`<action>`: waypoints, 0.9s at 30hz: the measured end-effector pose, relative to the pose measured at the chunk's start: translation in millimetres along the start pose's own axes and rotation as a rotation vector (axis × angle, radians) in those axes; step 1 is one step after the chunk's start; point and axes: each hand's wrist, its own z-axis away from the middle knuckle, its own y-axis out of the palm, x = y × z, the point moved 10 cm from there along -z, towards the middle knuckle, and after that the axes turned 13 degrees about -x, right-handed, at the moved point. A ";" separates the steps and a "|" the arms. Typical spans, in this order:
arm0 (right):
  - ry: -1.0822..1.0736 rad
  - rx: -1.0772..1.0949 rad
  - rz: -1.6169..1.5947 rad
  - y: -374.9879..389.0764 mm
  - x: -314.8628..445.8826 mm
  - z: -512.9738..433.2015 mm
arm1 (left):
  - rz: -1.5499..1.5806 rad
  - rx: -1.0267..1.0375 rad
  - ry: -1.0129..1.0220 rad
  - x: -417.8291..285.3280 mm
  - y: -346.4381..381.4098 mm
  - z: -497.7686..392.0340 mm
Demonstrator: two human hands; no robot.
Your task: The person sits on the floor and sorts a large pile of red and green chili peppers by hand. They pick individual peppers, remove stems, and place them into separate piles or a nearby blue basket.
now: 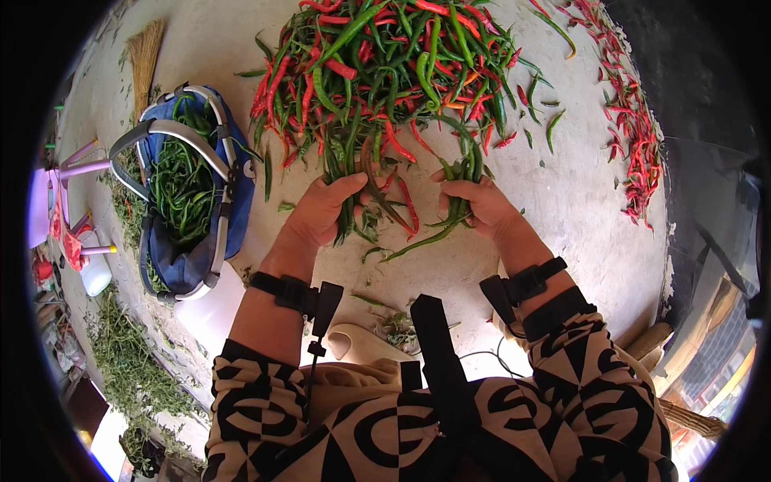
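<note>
A large heap of long red and green chili peppers [385, 66] lies on the pale floor in front of me. At its near edge my left hand [328, 205] grips a bunch of green chili peppers [344, 208], the thumb lying across them. My right hand [479, 202] is closed around another green bunch [461, 202], with one long green pepper [421, 242] sticking out below towards the left. Between the hands, a thin red pepper [408, 202] and a dark brownish pepper [379, 190] lie near loose leaves. The palms and some fingers are hidden.
Left of the heap stands a blue fabric basket [181, 265] with a metal frame, holding green peppers [184, 187]. Beyond it are a straw broom [144, 57] and a pink stool [75, 175]. Plant trimmings [132, 355] cover the lower left floor. Red peppers [638, 162] line the right edge.
</note>
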 end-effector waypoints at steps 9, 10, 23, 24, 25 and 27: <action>-0.144 0.025 0.173 46.4 22.0 22.3 | -0.088 -0.149 0.092 22.6 20.9 -1.1; -0.191 0.076 0.152 51.0 24.7 28.4 | -0.062 -0.099 0.067 27.6 26.8 1.5; -0.635 -0.014 0.883 88.5 23.8 43.0 | 0.319 0.038 -0.186 49.4 45.0 25.5; -0.718 -0.001 0.899 94.7 26.7 49.9 | 0.290 0.032 -0.186 48.9 40.7 25.7; -0.794 0.026 0.923 102.2 27.4 57.0 | 0.311 0.056 -0.181 47.3 40.3 27.0; -0.886 0.010 0.948 109.0 33.3 64.0 | 0.348 0.057 -0.164 44.1 37.4 29.0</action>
